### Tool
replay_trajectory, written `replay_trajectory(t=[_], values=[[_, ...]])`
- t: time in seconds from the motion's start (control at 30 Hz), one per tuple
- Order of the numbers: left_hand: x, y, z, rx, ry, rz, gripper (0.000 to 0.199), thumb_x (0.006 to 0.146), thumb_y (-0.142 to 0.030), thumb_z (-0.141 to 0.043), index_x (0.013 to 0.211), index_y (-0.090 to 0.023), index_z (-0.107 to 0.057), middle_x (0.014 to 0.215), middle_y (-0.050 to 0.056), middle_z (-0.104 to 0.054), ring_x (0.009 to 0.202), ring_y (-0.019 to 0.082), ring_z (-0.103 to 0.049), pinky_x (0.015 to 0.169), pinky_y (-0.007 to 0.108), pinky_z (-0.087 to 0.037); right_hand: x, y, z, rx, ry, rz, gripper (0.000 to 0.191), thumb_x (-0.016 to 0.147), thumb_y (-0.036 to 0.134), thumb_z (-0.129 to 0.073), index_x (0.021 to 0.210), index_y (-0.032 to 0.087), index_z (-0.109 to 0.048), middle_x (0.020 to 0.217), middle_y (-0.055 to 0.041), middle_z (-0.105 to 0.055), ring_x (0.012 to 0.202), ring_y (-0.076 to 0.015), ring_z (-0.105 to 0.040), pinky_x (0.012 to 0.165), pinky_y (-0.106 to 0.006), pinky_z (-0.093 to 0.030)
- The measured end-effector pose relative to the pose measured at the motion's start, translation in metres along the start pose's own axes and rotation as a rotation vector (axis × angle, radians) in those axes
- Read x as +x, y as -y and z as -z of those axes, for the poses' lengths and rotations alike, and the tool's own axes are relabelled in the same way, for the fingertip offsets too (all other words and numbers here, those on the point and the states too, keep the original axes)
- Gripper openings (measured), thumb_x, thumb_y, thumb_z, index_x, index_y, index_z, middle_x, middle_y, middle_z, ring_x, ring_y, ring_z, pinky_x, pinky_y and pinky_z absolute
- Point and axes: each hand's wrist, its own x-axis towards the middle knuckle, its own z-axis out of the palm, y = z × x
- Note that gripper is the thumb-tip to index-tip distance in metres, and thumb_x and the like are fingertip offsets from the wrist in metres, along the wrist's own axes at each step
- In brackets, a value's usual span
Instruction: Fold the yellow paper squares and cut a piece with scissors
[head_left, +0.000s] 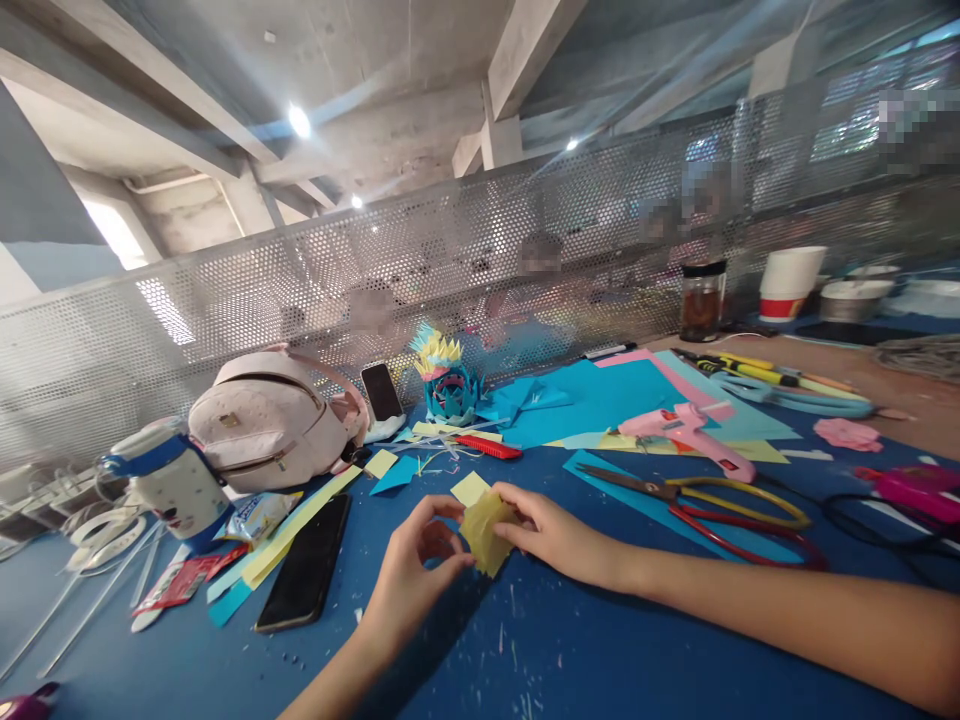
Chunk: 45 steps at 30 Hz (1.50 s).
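A small piece of folded yellow paper (pixel 486 532) is held up just above the blue tabletop, between my two hands. My right hand (pixel 559 535) pinches it from the right, its fingers along the top edge and the thumb on the near face. At its left edge, my left hand (pixel 420 550) has thumb and index finger curved together on the paper. Right behind it lies a flat yellow paper square (pixel 469 488). A pair of scissors (pixel 697 492) with yellow and red handles rests on a blue paper strip to the right.
A pink glue gun (pixel 690 435) lies on coloured paper sheets (pixel 600 395). Farther back stand a folded-paper ornament (pixel 450 385) and an upright phone (pixel 382 392). A red cutter (pixel 489 447) lies ahead; a black phone (pixel 306 565), pink backpack (pixel 262 415) and mug (pixel 176 485) are left.
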Motion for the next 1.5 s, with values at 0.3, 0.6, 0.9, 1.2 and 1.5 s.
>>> replay_trajectory(t=[0.3,0.6,0.9,1.2,1.5], values=[[0.0,0.008,0.001,0.083,0.092,0.053,0.035,0.067,-0.018,-0.07,0.098,-0.016,-0.054,0.078,0.002,-0.061,0.065,0.013,-0.056,0.061,0.022,-0.045,-0.002,0.016,-0.001,0.151,0.037,0.052,0.019,0.085,0.035,-0.052,0.096,0.02,-0.046,0.096,-0.0035,-0.054,0.089,-0.0173,-0.055,0.064,-0.024,-0.047],[-0.001,-0.006,-0.001,0.015,0.009,-0.03,0.03,0.07,-0.023,-0.069,0.097,-0.017,-0.056,0.089,0.004,-0.058,0.067,0.012,-0.056,0.065,0.024,-0.048,-0.003,-0.002,0.0,-0.221,-0.004,0.03,0.03,0.081,0.028,-0.056,0.109,0.019,-0.056,0.103,-0.0068,-0.064,0.092,-0.0239,-0.058,0.084,-0.037,-0.045],[-0.001,-0.001,0.003,0.215,-0.019,-0.051,0.012,0.075,-0.026,-0.063,0.08,-0.014,-0.062,0.07,0.002,-0.058,0.065,0.015,-0.053,0.06,0.023,-0.043,0.001,0.0,0.001,0.006,0.03,0.039,0.022,0.084,0.036,-0.054,0.096,0.018,-0.054,0.092,-0.0032,-0.058,0.089,-0.0193,-0.055,0.075,-0.028,-0.046],[-0.001,0.004,0.001,0.398,0.085,-0.045,0.016,0.068,-0.026,-0.071,0.072,-0.015,-0.06,0.063,-0.001,-0.056,0.057,0.013,-0.049,0.053,0.02,-0.036,0.003,0.006,-0.003,0.32,0.065,-0.029,0.028,0.082,0.044,-0.056,0.091,0.019,-0.047,0.088,-0.0016,-0.054,0.075,-0.0134,-0.054,0.066,-0.027,-0.046],[-0.002,0.007,-0.001,0.175,0.19,-0.015,0.049,0.063,-0.026,-0.077,0.104,-0.017,-0.051,0.073,-0.002,-0.056,0.059,0.011,-0.05,0.055,0.02,-0.039,-0.004,0.007,-0.001,0.088,0.085,0.015,0.025,0.084,0.03,-0.053,0.105,0.02,-0.045,0.106,-0.0053,-0.054,0.104,-0.0201,-0.051,0.085,-0.033,-0.045]])
